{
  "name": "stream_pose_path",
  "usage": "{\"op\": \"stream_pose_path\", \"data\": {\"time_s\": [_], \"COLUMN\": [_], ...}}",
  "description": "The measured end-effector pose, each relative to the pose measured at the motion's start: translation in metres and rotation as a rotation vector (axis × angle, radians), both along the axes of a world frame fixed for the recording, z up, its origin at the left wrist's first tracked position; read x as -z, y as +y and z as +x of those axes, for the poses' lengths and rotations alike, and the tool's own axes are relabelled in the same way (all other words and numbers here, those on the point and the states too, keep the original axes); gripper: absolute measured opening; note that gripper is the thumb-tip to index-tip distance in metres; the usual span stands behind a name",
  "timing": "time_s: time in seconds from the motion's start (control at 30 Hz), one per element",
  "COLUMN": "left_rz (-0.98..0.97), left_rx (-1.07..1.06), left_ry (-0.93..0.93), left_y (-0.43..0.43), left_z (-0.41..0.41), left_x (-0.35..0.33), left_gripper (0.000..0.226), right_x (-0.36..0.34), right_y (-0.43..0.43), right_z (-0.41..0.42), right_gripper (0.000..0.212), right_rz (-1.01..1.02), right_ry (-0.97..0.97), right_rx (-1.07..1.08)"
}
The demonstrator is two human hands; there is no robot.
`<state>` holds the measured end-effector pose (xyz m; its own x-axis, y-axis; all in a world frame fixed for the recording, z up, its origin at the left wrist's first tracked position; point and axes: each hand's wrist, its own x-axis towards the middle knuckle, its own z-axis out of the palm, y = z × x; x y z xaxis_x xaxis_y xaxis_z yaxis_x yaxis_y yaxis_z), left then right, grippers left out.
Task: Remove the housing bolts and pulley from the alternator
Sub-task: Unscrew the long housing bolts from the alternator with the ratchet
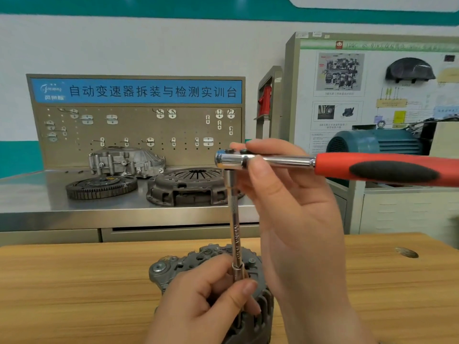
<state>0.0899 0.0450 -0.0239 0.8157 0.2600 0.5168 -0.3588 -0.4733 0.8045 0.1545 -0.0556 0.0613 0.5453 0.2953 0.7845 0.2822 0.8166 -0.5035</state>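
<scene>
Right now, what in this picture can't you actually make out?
Head view only.
Bolt: hidden behind the left hand holding the extension bar.
End of the ratchet handle: cut off by the right edge.
Near side of the alternator, any pulley: covered by that hand, cropped by the bottom edge.
Print on the wall poster: tiny, blurred.

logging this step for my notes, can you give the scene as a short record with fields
workpiece: alternator on the wooden table
tool: ratchet with red handle, extension bar upright
left hand: grips the bar's lower end at the alternator
right hand: holds the ratchet's head end
behind: flywheel and clutch cover on a steel bench
</scene>
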Motion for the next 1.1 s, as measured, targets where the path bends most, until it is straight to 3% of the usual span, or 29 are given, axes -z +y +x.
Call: {"op": "stream_pose_path", "data": {"time_s": [0.1,0.2,0.33,0.43,0.53,0.6,0.63,0.77,0.87,0.97,1.1], "left_rz": [-0.004,-0.003,0.010,-0.005,-0.043,-0.053,-0.049,-0.061,-0.024,0.006,-0.004], "left_rx": [0.004,0.021,0.037,0.051,0.025,0.019,0.022,0.072,0.089,0.089,0.054], "left_ry": [-0.011,-0.041,-0.032,-0.020,-0.045,-0.041,-0.041,-0.052,-0.016,0.006,-0.031], "left_y": [0.000,-0.001,0.000,0.002,0.000,-0.002,-0.002,-0.002,-0.002,-0.001,-0.003], "left_z": [0.000,-0.002,-0.001,-0.001,-0.001,-0.002,-0.003,-0.005,-0.004,-0.003,-0.003], "left_x": [-0.001,0.000,0.001,0.001,0.003,0.003,0.002,-0.001,-0.005,-0.008,-0.012], "left_gripper": [0.038,0.047,0.031,0.031,0.032,0.033,0.033,0.033,0.031,0.025,0.013], "right_x": [0.000,-0.001,-0.002,0.000,-0.001,0.000,0.000,-0.001,-0.006,-0.010,-0.013], "right_y": [0.000,-0.001,-0.003,-0.001,0.000,0.001,0.002,0.000,-0.003,-0.006,-0.005], "right_z": [-0.001,0.002,0.007,0.004,0.003,0.003,0.003,-0.001,0.004,0.010,0.016], "right_gripper": [0.016,0.017,0.021,0.015,0.023,0.025,0.024,0.021,0.027,0.024,0.025], "right_rz": [-0.009,-0.014,-0.024,-0.015,-0.037,-0.076,-0.080,-0.045,-0.069,-0.124,-0.237], "right_ry": [0.018,0.156,0.238,0.121,-0.149,-0.259,-0.236,0.052,0.237,0.303,0.232], "right_rx": [-0.061,-0.388,-0.542,-0.361,0.097,0.284,0.257,-0.279,-0.539,-0.585,-0.474]}}
